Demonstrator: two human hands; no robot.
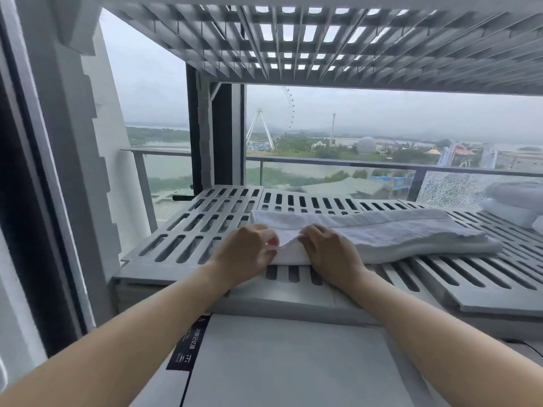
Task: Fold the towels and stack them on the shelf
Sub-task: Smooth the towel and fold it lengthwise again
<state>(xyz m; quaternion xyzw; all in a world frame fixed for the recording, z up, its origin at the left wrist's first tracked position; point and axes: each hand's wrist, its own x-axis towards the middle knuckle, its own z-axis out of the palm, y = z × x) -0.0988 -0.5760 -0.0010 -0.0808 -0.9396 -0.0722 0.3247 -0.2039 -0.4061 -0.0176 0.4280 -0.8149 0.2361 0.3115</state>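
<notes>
Two hands, one towel end. The left hand [246,251] and right hand [330,251] sit close together, fingers curled and pinching the near edge of the white towel [396,235], which lies folded long across the slatted shelf [188,230]. My guess is that gripping the layers together like that keeps them lined up, either to square the edge or to flip this end over for another fold. A stack of folded towels [517,201] sits at the far right of the same shelf, probably where this one ends up.
</notes>
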